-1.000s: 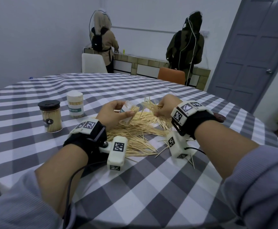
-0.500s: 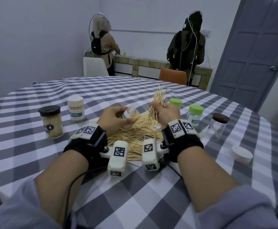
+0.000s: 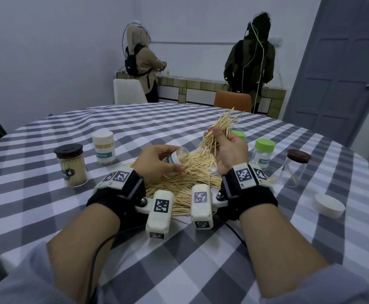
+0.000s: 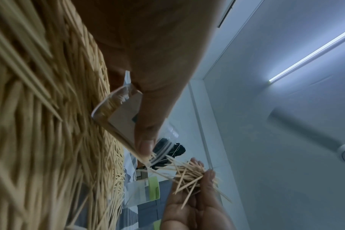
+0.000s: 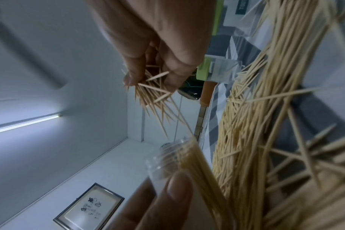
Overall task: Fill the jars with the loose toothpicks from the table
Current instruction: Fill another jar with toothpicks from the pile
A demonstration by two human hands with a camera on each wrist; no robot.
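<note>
A heap of loose toothpicks (image 3: 185, 178) lies on the checked tablecloth between my wrists. My left hand (image 3: 157, 163) grips a small clear jar (image 3: 178, 157) tilted on its side, its open mouth toward the right; some toothpicks lie inside it (image 4: 116, 112). My right hand (image 3: 227, 148) holds a splayed bundle of toothpicks (image 3: 220, 128) raised above the heap, just right of the jar's mouth. The right wrist view shows the bundle (image 5: 154, 95) pinched in the fingers, with the jar (image 5: 167, 158) below it.
At the left stand a black-lidded jar (image 3: 71, 165) and a white-capped jar (image 3: 103, 148), both full. At the right are two green-lidded jars (image 3: 263, 153), a brown-lidded jar (image 3: 296, 167) and a loose white lid (image 3: 328, 205). Two people stand at the far counter.
My right hand lifted a bundle of toothpicks off the heap and raised it upright beside the jar. The left hand kept hold of the tilted jar.
</note>
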